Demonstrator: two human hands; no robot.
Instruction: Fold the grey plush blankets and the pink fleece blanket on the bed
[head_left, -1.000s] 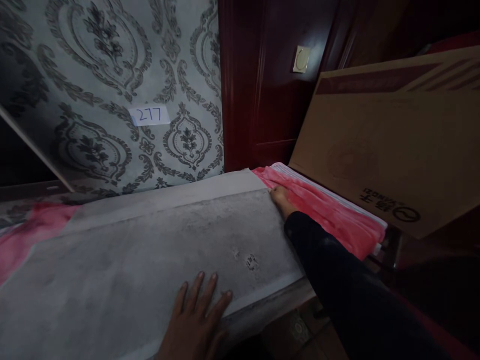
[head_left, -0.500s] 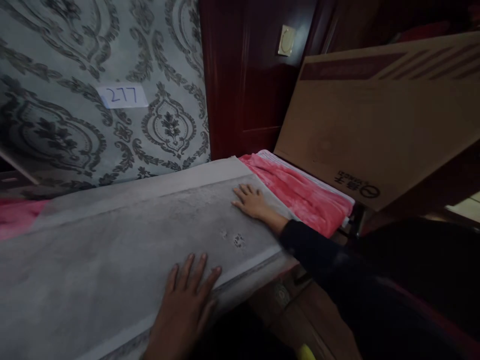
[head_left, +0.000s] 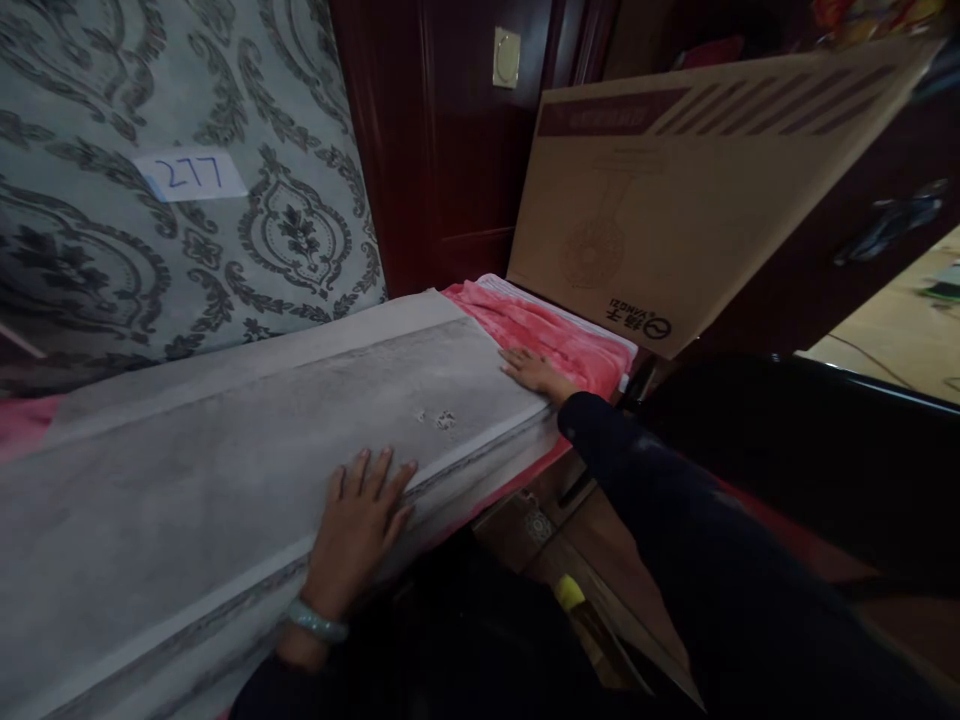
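Big cardboard box (head_left: 630,220) crowding the right end, glossy dark-red door (head_left: 442,140) beside it! Smudged grey cloth (head_left: 225,480) stretches flat over plush pink fabric (head_left: 555,345), along damask wallpaper (head_left: 300,230); left hand (head_left: 356,530) spread upon it, right hand (head_left: 534,373) unclenched at its end.

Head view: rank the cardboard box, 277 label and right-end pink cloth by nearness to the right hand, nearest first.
1. Pink cloth: right beside the right hand.
2. Cardboard box: beyond that, rightward.
3. 277 label: upper left.
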